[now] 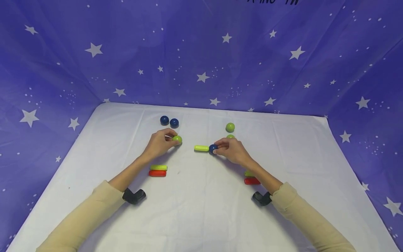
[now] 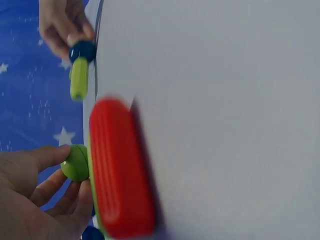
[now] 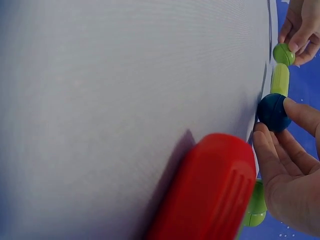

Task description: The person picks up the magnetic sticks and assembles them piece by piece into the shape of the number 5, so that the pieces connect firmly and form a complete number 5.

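Observation:
In the head view, my left hand (image 1: 160, 142) pinches a light green ball (image 1: 177, 140) between thumb and fingers, close over the white table. My right hand (image 1: 233, 150) grips a dark blue ball (image 1: 213, 149) near the table's middle. A yellow-green rod (image 1: 201, 148) lies in line with that ball, its right end against it. The left end of the rod points toward the green ball, with a gap between them. From the right wrist view, a seam runs round the blue ball (image 3: 274, 112), and thumb and fingertips hold it from opposite sides.
Two blue balls (image 1: 169, 121) sit behind my left hand. Behind my right hand is a green ball (image 1: 230, 127), with another partly hidden. Nearer me lie a red rod (image 1: 157, 173) beside a yellow-green one, a similar pair (image 1: 252, 181) under my right forearm, and black elbow pieces (image 1: 134, 197) by both sleeves.

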